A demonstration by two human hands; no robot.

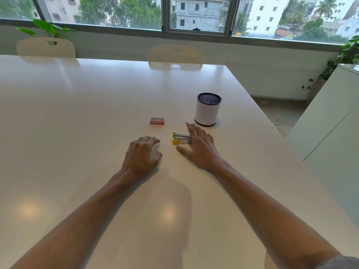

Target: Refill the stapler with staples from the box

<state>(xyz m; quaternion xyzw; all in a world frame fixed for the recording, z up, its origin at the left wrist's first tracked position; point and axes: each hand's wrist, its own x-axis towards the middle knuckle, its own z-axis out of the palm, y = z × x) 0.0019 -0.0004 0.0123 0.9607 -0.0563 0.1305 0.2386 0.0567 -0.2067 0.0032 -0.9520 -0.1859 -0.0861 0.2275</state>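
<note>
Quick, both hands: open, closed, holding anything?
Left hand: open, fingers loosely curled, holding nothing.
Right hand: open, spread over the stapler, not gripping it.

Bare forearms; a grey sleeve (342,263) on the right arm.

I see a glossy white table (87,113) filling my view. Two pale chairs (45,47) stand at 11 and 12 o'clock beneath wide windows (198,14) showing trees and buildings. A white cabinet (330,121) stands at 3 o'clock, leafy plants (347,55) at 2.
</note>
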